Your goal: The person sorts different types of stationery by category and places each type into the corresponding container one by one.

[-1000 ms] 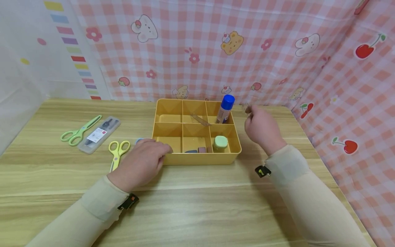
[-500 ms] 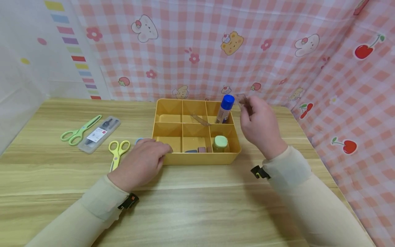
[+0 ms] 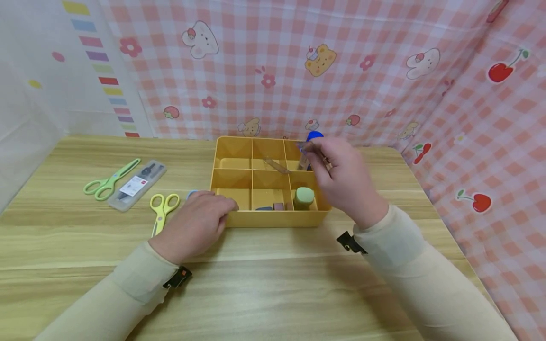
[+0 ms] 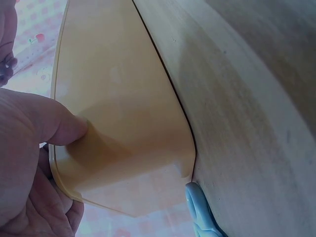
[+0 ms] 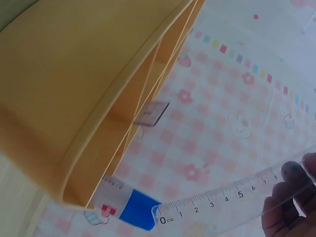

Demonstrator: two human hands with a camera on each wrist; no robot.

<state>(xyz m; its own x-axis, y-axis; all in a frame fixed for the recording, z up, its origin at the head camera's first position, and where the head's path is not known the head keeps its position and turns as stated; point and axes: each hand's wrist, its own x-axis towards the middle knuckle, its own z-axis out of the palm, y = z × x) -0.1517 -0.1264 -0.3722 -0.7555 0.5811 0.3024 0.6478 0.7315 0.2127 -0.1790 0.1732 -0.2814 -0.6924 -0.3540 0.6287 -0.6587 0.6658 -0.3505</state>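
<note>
My left hand (image 3: 194, 227) grips the front left corner of a yellow six-compartment organizer box (image 3: 273, 219). In the left wrist view its thumb (image 4: 64, 126) presses the outer wall, with the other fingers curled over the rim. My right hand (image 3: 345, 180) pinches a clear plastic ruler (image 5: 222, 203) above the box's right side. The ruler's zero end overlaps the blue cap of a glue stick (image 5: 140, 210), which leans in the back right compartment. A green-lidded jar (image 3: 304, 197) sits in the front right compartment. In the back middle one lies a clear strip (image 3: 277, 166).
Left of the box lie green scissors (image 3: 106, 182), a clear compass case (image 3: 136, 185) and yellow scissors (image 3: 160, 212). A light blue handle (image 4: 200, 210) shows by the box's left end. Small eraser-like blocks (image 3: 278, 207) rest in the front middle compartment. A checked cloth (image 3: 273, 71) hangs behind.
My right hand has moved left with the ruler, from beside the box to over its back right compartment. The left hand has stayed on the box corner.
</note>
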